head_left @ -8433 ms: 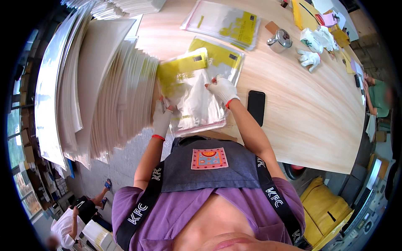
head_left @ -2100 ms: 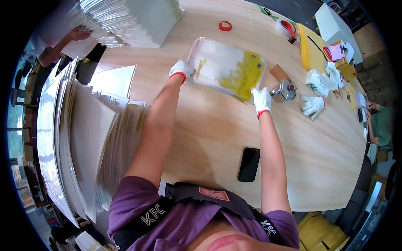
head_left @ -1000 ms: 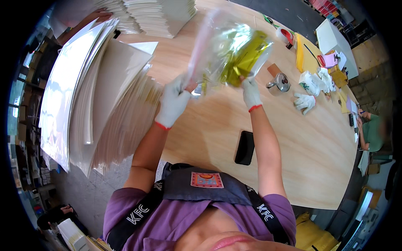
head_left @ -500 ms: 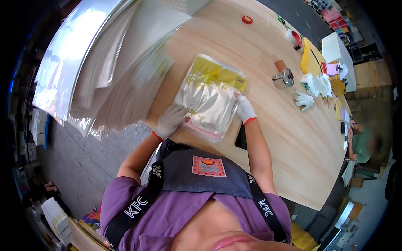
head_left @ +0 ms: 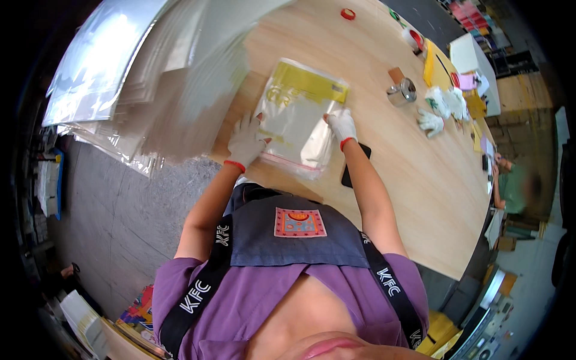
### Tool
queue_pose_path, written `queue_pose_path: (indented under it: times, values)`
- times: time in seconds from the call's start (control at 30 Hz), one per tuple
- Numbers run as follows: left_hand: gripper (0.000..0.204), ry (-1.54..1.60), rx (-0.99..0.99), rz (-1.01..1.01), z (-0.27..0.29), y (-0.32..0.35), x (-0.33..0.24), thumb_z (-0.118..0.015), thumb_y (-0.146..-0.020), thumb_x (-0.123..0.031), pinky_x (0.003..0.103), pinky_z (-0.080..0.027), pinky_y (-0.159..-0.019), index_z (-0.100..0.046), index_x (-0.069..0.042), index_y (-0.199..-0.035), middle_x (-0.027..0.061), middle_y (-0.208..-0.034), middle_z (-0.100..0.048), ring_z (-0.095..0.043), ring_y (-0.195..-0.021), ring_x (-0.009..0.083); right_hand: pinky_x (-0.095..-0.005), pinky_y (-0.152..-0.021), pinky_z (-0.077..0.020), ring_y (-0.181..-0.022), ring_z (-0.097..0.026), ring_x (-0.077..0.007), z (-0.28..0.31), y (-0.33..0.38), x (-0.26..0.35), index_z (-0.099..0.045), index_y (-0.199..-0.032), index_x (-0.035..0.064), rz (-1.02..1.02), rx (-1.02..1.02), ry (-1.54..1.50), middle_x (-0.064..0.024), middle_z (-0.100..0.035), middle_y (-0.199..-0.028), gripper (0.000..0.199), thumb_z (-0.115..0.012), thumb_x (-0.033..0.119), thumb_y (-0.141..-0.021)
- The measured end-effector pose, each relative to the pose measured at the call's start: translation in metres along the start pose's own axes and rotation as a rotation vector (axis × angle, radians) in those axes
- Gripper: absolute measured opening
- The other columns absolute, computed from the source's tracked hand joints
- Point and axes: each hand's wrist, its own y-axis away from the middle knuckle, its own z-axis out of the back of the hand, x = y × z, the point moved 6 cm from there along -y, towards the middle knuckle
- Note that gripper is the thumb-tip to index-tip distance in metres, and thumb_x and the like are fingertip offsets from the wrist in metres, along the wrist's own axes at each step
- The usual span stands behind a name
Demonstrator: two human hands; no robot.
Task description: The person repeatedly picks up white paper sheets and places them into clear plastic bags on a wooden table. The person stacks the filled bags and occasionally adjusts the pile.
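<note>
A flat stack of clear plastic bags (head_left: pixel 294 114) with a yellow-green printed band lies in front of me on the wooden table. My left hand (head_left: pixel 245 144), in a white glove with a red cuff, rests at its left edge with fingers spread and thumb reaching over the bags. On the opposite side my right hand (head_left: pixel 342 126), gloved alike, touches the right edge. Its bare thumb tip lies on the plastic and its fingers stretch forward along the side. A black phone (head_left: pixel 356 165) lies beside my right wrist.
Large sheaves of clear plastic (head_left: pixel 180 114) fill the table's left side. To the right are a metal-lidded jar (head_left: pixel 402 92), a white glove (head_left: pixel 430 122), a tape roll (head_left: pixel 413 39) and yellow packaging. A red ring (head_left: pixel 348 13) lies far off. A person in green (head_left: pixel 511 186) is at the right.
Both hands have shifted forward along the stack's sides, and the left fingers have spread. The bags look flatter, with less glare. More of the phone shows.
</note>
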Motion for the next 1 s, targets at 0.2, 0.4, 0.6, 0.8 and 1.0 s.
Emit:
queue_pose_path:
  times: [0.2, 0.4, 0.6, 0.8, 1.0]
  values:
    - [0.058, -0.027, 0.024, -0.091, -0.01, -0.014, 0.018, -0.065, -0.076, -0.029, 0.042, -0.035, -0.098, -0.045, -0.012, -0.128, 0.014, -0.135, -0.039, -0.04, -0.118, 0.0361, -0.0398, -0.09, -0.0404, -0.11, -0.051, -0.0386, 0.006, 0.031, 0.021, -0.034, -0.127, -0.0026, 0.128, 0.036, 0.204, -0.027, -0.051, -0.119, 0.075, -0.063, 0.041, -0.074]
    - [0.057, 0.199, -0.207, -0.021, -0.013, 0.009, 0.032, -0.06, -0.08, -0.029, 0.042, -0.034, -0.1, -0.042, -0.008, -0.129, 0.0159, -0.129, -0.045, -0.042, -0.118, 0.0349, -0.0343, -0.109, -0.0208, -0.132, -0.028, -0.0297, 0.028, 0.064, 0.001, -0.03, -0.135, -0.0057, 0.533, -0.168, 0.11, -0.0199, -0.031, -0.141, 0.07, -0.064, 0.022, -0.08]
    - [0.048, 0.041, -0.344, -0.161, 0.007, 0.067, 0.063, -0.06, -0.07, -0.022, 0.044, -0.034, -0.099, -0.052, -0.008, -0.115, 0.0124, -0.121, -0.051, -0.044, -0.116, 0.0338, -0.0414, -0.106, -0.0245, -0.128, -0.031, -0.0343, 0.055, 0.127, 0.006, -0.036, -0.133, -0.0003, 0.663, -0.267, 0.473, -0.0225, -0.034, -0.138, 0.059, -0.06, 0.021, -0.084]
    - [0.032, -0.016, -0.505, -0.286, 0.019, 0.082, 0.052, -0.053, -0.078, -0.028, 0.046, -0.038, -0.095, -0.054, -0.009, -0.103, 0.0114, -0.12, -0.053, -0.05, -0.108, 0.0349, -0.0437, -0.105, -0.0263, -0.128, -0.032, -0.0346, 0.063, 0.083, -0.048, -0.039, -0.132, 0.0009, 0.562, -0.207, 0.503, -0.0223, -0.034, -0.137, 0.059, -0.061, 0.025, -0.083]
    - [0.024, -0.081, -0.513, -0.294, 0.011, 0.078, 0.057, -0.056, -0.075, -0.024, 0.046, -0.039, -0.094, -0.056, -0.009, -0.094, 0.013, -0.116, -0.055, -0.051, -0.105, 0.0349, -0.0416, -0.105, -0.0275, -0.126, -0.034, -0.0344, 0.048, 0.048, -0.053, -0.04, -0.132, 0.0041, 0.63, -0.077, 0.684, -0.0221, -0.035, -0.137, 0.056, -0.056, 0.031, -0.086]
